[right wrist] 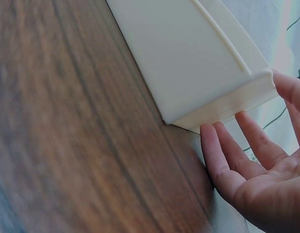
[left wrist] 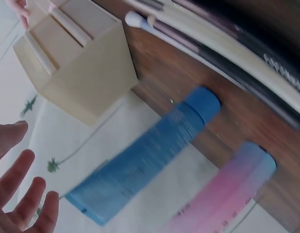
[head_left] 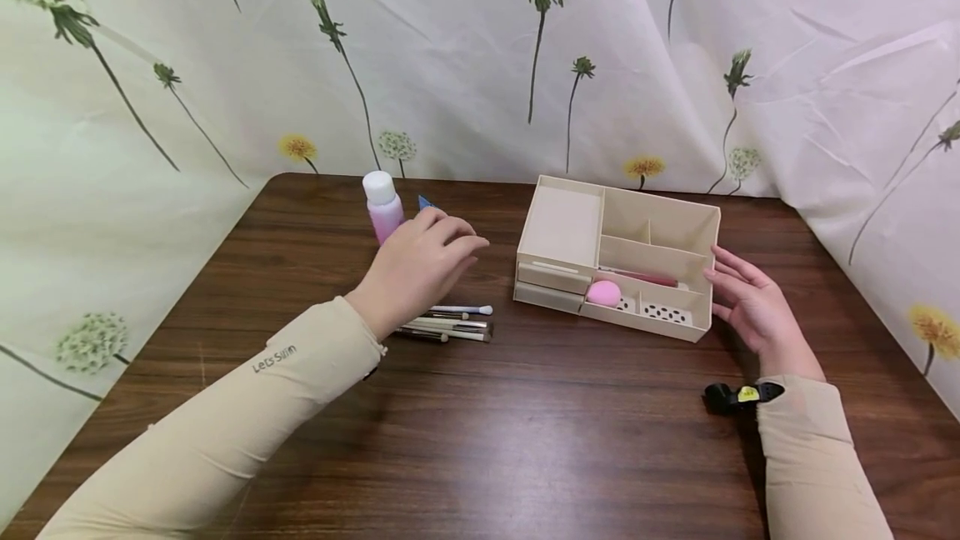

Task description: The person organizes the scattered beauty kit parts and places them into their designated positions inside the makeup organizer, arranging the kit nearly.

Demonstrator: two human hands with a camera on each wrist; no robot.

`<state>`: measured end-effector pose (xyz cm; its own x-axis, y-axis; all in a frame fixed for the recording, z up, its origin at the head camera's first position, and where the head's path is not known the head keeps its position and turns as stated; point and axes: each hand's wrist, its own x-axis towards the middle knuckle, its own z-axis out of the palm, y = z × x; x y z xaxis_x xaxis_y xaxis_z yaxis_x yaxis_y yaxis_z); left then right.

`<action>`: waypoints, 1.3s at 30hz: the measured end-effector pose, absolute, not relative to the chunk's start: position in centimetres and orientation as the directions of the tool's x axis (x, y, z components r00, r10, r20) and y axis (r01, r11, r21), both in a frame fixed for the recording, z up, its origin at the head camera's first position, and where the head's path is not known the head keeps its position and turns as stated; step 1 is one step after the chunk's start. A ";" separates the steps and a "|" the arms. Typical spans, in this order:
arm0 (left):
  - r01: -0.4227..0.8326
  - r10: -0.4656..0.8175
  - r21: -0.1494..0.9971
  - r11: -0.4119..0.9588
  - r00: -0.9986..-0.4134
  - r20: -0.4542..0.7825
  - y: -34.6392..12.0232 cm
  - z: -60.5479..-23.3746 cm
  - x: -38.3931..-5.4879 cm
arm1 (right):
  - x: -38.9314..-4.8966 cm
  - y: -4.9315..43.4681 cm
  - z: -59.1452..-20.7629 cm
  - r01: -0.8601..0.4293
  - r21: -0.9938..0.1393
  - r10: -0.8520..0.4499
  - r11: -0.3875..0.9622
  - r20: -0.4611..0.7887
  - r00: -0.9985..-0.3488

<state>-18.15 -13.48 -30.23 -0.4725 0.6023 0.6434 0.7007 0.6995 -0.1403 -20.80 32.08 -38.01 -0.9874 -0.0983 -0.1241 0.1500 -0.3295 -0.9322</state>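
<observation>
My left hand [head_left: 420, 267] hovers over the back left of the table with nothing between its loosely bent fingers. Under and behind it stands a blue tube [left wrist: 145, 158], mostly hidden by the hand in the head view. Just left of that is a pink bottle [head_left: 385, 219] with a white cap. Several makeup brushes [head_left: 453, 325] lie below the left wrist. My right hand [head_left: 753, 315] rests its extended fingertips against the right side of a cream desk organizer [head_left: 558, 219]. In the organizer's front compartments sit a pink makeup sponge [head_left: 603, 293] and a dark red stick [head_left: 648, 277].
A white piece with black-dotted holes [head_left: 666, 314] sits in the organizer's front right compartment. Two small drawers [head_left: 551, 288] face the front left. Behind the brown wooden table [head_left: 525, 423] hangs a white cloth [head_left: 465, 65] with dandelion prints, reaching the back edge.
</observation>
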 end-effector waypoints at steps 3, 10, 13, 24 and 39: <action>0.685 0.591 -0.138 0.715 -0.488 0.642 -14.2 -29.8 -18.5 | -20.8 32.1 -38.1 0.147 -0.931 -0.102 -0.334 -0.119 -0.988; 0.619 0.552 -0.136 0.774 -0.554 0.623 -15.7 -28.6 -19.2 | -20.9 32.2 -38.2 0.145 -0.930 -0.108 -0.338 -0.114 -0.988; 0.598 0.543 -0.133 0.790 -0.583 0.604 -16.1 -28.2 -19.5 | -20.8 32.3 -38.3 0.151 -0.929 -0.107 -0.337 -0.122 -0.987; 0.526 0.484 -0.075 0.847 -0.706 0.517 -17.5 -27.9 -20.5 | -20.7 32.5 -38.6 0.128 -0.919 -0.136 -0.372 -0.083 -0.987; 0.522 0.453 0.062 0.851 -0.788 0.418 -18.0 -28.3 -21.9 | -21.2 32.4 -38.4 0.135 -0.921 -0.148 -0.366 -0.086 -0.985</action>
